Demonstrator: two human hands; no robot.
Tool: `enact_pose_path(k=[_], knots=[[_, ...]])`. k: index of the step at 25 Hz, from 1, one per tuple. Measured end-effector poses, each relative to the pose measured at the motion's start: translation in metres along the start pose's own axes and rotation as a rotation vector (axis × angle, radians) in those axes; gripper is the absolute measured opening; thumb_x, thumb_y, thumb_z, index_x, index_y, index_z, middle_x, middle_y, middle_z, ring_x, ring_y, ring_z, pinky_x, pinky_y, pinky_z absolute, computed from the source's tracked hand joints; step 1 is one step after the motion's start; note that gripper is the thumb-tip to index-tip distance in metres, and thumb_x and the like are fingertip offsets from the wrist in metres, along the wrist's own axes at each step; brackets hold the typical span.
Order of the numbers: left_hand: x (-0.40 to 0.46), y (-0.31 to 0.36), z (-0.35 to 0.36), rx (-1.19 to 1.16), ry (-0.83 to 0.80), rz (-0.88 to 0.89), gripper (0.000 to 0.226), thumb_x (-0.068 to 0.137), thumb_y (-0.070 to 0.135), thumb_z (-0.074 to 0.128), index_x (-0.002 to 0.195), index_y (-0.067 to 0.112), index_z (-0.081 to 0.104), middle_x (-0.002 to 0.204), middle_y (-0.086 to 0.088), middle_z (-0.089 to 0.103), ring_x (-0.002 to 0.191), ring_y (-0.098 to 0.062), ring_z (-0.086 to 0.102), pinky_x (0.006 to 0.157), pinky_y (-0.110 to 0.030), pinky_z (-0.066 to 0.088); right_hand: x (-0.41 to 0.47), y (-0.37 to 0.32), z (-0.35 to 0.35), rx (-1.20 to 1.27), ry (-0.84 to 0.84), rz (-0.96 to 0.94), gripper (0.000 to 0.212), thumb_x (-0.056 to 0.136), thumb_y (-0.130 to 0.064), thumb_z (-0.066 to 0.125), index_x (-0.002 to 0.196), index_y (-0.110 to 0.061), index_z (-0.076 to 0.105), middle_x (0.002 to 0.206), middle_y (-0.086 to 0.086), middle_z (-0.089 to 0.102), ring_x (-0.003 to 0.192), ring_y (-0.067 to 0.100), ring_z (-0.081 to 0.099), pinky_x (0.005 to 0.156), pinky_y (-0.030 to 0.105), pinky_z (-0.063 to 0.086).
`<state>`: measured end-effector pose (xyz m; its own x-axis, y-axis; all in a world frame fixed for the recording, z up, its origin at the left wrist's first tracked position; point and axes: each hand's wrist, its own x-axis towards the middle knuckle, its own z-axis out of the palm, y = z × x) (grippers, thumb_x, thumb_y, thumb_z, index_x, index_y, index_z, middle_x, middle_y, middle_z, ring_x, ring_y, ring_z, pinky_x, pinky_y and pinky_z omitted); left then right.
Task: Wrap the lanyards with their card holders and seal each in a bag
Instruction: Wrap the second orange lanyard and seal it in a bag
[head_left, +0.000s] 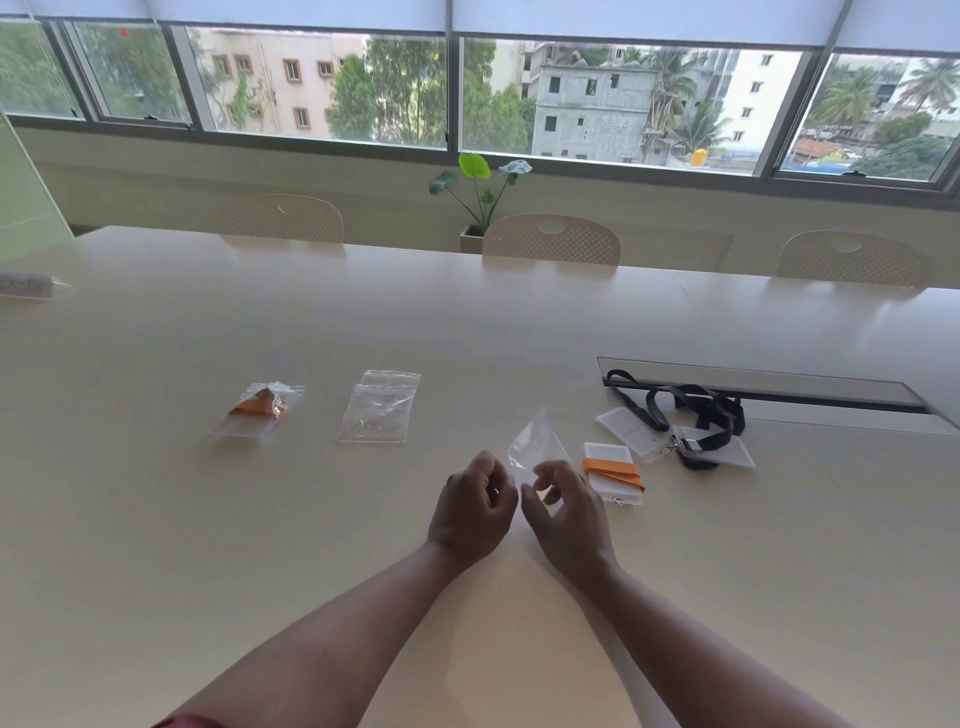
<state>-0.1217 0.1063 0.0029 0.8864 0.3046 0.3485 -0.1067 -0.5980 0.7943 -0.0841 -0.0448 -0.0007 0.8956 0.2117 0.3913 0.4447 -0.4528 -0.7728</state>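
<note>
Both hands hold a clear plastic bag (535, 441) up in front of me. My left hand (475, 501) pinches its lower left edge and my right hand (569, 512) pinches its lower right edge. Just right of my right hand lies a white card holder wrapped in an orange lanyard (613, 472). Further right, black lanyards with clear card holders (685, 415) lie loose in a heap. At the left a sealed bag with an orange lanyard and holder inside (260, 408) rests on the table. A small stack of unused clear bags (379, 408) lies beside it.
The long cream table (467, 322) has a recessed cable slot with a lid (753, 387) at the right. Three chairs (553, 240) stand along the far edge, with a potted plant (480, 197) behind. A white object (28, 286) lies at the far left.
</note>
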Motion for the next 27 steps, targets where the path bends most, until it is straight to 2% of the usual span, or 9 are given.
enact_pose_path(k=[3,6,8,11,15,19,22,24,27], knots=[[-0.0003,-0.0020,0.0008,-0.020,-0.046,0.021,0.022,0.093,0.027,0.061,0.077,0.027,0.045,0.057,0.016,0.054,0.048,-0.007,0.044,0.051,-0.028,0.038,0.0019,-0.0013,0.0010,-0.126,-0.115,0.045,0.020,0.085,-0.039,0.070,0.103,-0.036,0.061,0.085,-0.015,0.064,0.073,0.001,0.060,0.062,0.018,0.044],[-0.0002,-0.0019,0.0010,-0.007,-0.041,0.040,0.022,0.092,0.027,0.061,0.078,0.027,0.044,0.057,0.016,0.053,0.048,-0.008,0.043,0.052,-0.030,0.039,0.0032,-0.0028,0.0017,-0.159,-0.096,0.001,0.007,0.088,-0.036,0.067,0.086,-0.031,0.063,0.079,-0.014,0.062,0.066,0.003,0.057,0.060,0.026,0.045],[0.0001,0.0001,0.0005,0.021,-0.004,0.037,0.024,0.089,0.026,0.061,0.075,0.028,0.041,0.054,0.013,0.050,0.048,-0.008,0.043,0.052,-0.033,0.041,0.0028,-0.0011,0.0026,-0.140,-0.078,-0.030,0.013,0.090,-0.031,0.067,0.079,-0.028,0.062,0.077,-0.014,0.061,0.064,0.005,0.056,0.058,0.029,0.045],[0.0004,0.0017,-0.0002,0.040,0.023,0.003,0.022,0.081,0.031,0.058,0.070,0.030,0.040,0.052,0.012,0.050,0.048,-0.008,0.045,0.052,-0.032,0.043,0.0025,0.0009,0.0029,-0.112,-0.030,-0.012,0.015,0.091,-0.025,0.066,0.077,-0.026,0.062,0.077,-0.012,0.061,0.066,0.007,0.056,0.060,0.028,0.046],[0.0018,-0.0007,-0.0004,0.051,0.043,-0.059,0.020,0.078,0.025,0.061,0.069,0.024,0.044,0.053,0.008,0.053,0.049,-0.011,0.050,0.051,-0.030,0.043,0.0047,0.0028,0.0012,-0.051,0.103,0.028,0.018,0.090,-0.012,0.065,0.076,-0.022,0.061,0.075,-0.009,0.061,0.069,0.009,0.056,0.061,0.024,0.043],[0.0019,0.0008,0.0012,0.096,0.033,-0.070,0.019,0.078,0.025,0.060,0.071,0.023,0.042,0.055,0.005,0.053,0.053,-0.019,0.054,0.053,-0.034,0.048,0.0044,0.0026,-0.0017,0.000,0.183,0.013,0.012,0.094,-0.012,0.065,0.082,-0.017,0.064,0.079,-0.005,0.063,0.071,0.009,0.058,0.065,0.032,0.051],[-0.0009,0.0019,0.0033,0.142,-0.011,-0.015,0.024,0.082,0.032,0.061,0.094,0.027,0.041,0.077,0.010,0.056,0.060,-0.019,0.058,0.061,-0.036,0.052,0.0014,0.0006,-0.0021,-0.009,0.138,-0.052,0.005,0.096,-0.015,0.064,0.093,-0.014,0.068,0.093,-0.003,0.064,0.075,0.012,0.064,0.069,0.036,0.057],[-0.0026,0.0020,0.0040,0.144,-0.023,0.011,0.046,0.085,0.046,0.064,0.118,0.029,0.036,0.094,0.011,0.053,0.064,-0.017,0.058,0.064,-0.035,0.053,-0.0016,-0.0008,-0.0017,-0.065,0.099,-0.090,0.005,0.096,-0.018,0.065,0.096,-0.015,0.069,0.099,-0.003,0.065,0.074,0.015,0.066,0.067,0.038,0.057],[-0.0033,0.0032,0.0029,0.113,-0.014,0.031,0.062,0.086,0.064,0.062,0.129,0.031,0.032,0.094,0.011,0.054,0.063,-0.009,0.059,0.062,-0.032,0.054,-0.0048,-0.0021,-0.0006,-0.189,0.093,-0.113,0.009,0.097,-0.023,0.065,0.098,-0.016,0.070,0.104,-0.002,0.067,0.072,0.024,0.068,0.062,0.040,0.056]])
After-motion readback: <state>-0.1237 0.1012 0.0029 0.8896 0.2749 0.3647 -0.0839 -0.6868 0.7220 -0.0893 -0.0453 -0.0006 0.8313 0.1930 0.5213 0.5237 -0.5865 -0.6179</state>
